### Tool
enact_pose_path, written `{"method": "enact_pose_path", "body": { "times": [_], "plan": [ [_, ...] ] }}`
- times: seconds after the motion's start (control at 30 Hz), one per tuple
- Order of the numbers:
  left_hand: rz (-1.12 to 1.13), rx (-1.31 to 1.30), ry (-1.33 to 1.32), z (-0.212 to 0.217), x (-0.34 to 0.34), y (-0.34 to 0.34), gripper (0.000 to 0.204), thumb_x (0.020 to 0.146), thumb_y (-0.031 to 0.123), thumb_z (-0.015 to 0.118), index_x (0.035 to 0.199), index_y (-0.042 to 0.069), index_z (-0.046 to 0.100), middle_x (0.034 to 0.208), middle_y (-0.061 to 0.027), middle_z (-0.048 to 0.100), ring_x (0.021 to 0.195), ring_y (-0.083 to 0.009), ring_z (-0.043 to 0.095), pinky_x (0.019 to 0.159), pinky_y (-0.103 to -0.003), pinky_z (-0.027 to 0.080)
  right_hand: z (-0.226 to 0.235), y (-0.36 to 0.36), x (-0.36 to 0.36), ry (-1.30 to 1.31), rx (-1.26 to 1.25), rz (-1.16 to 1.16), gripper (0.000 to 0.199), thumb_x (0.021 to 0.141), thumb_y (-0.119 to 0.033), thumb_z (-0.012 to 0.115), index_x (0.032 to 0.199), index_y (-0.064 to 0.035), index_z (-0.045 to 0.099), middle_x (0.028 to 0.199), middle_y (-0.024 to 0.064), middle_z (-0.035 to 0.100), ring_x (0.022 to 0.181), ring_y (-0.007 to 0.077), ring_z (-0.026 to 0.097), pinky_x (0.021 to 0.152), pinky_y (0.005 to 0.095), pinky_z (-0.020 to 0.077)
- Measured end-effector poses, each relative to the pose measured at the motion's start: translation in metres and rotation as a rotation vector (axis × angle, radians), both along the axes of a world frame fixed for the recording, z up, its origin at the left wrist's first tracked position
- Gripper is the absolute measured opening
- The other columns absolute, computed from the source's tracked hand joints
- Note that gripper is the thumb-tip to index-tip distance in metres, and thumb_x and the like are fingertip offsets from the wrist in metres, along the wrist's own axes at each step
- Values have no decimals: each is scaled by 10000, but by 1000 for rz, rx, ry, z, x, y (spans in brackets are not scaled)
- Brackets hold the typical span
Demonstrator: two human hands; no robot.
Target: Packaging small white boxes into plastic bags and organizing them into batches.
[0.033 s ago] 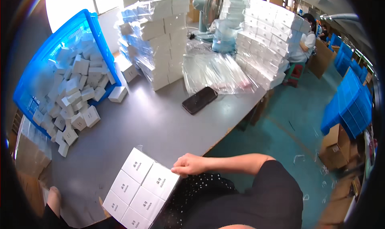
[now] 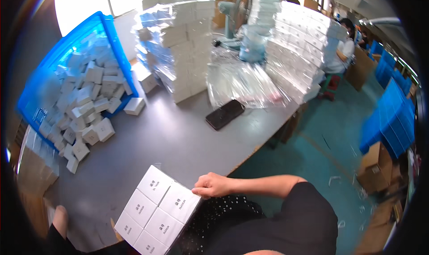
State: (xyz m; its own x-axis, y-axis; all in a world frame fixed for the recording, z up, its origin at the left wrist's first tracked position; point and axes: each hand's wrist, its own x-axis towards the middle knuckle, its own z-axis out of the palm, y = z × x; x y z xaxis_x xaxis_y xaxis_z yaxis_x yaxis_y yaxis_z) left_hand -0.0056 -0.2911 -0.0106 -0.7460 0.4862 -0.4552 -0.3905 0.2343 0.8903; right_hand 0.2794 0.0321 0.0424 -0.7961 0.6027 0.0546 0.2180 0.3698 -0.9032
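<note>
A pack of small white boxes (image 2: 165, 227), set in two rows with dark print on top, leans over the table's near edge against my lap. Clear film shows at its upper corner. My right hand (image 2: 211, 185) is closed at the pack's right corner, fingers curled and thumb pressed against it. Of my left hand (image 2: 60, 218), only a patch of skin past a black sleeve shows at the lower left; its fingers cannot be made out. What it touches is hidden.
A tipped blue basket (image 2: 109, 40) spills loose white boxes (image 2: 91, 94) onto the grey table (image 2: 178, 141). Behind are a black phone (image 2: 225, 114), clear plastic bags (image 2: 243, 83), film-wrapped stacks (image 2: 190, 54) and a fan (image 2: 241, 9). Blue crates (image 2: 389, 116) and a seated person (image 2: 344, 52) are right.
The table and background sit slightly lower and further right in the picture. My right hand and the pack keep nearly the same place.
</note>
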Motion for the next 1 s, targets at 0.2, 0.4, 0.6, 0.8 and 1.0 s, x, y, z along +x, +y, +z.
{"method": "enact_pose_path", "body": {
  "times": [0.2,0.4,0.6,0.8,1.0],
  "plan": [
    [-7,238,-324,28,34,42,626,987,454,471,1451,43,390,1420,-152,498,1268,-324,497,1065,-468,413,-27,-14,-21,188,-95,-43,892,856,-449,678,1513,-15,257,1506,235,339,1404,370,304,1167,464,233],
    [-86,617,-58,65,38,90,500,956,360,520,1322,19,516,1259,-148,610,1120,-281,606,912,-424,511,9,4,19,563,208,-2,1110,703,-358,860,1548,-49,211,1622,212,98,1502,342,101,1200,456,122],
    [-619,1059,-14,159,23,240,783,929,552,507,1470,16,325,1417,-180,481,1260,-321,517,1003,-450,458,109,74,69,937,251,-430,635,621,-313,871,1120,-76,556,1054,22,531,958,150,508,860,291,407],
    [-743,974,118,178,42,344,699,968,400,511,1516,59,244,1418,-195,454,1134,-299,616,859,-380,551,223,135,92,1398,167,-581,541,835,-132,772,1306,-119,507,1188,51,543,1004,212,614,870,369,539],
    [-619,521,371,42,36,367,591,914,110,631,1419,-15,350,1271,-154,510,947,-191,637,781,-305,551,348,249,72,1374,459,-775,544,762,-194,866,1179,-91,533,1107,105,593,1047,222,592,878,385,520]
  ]
}}
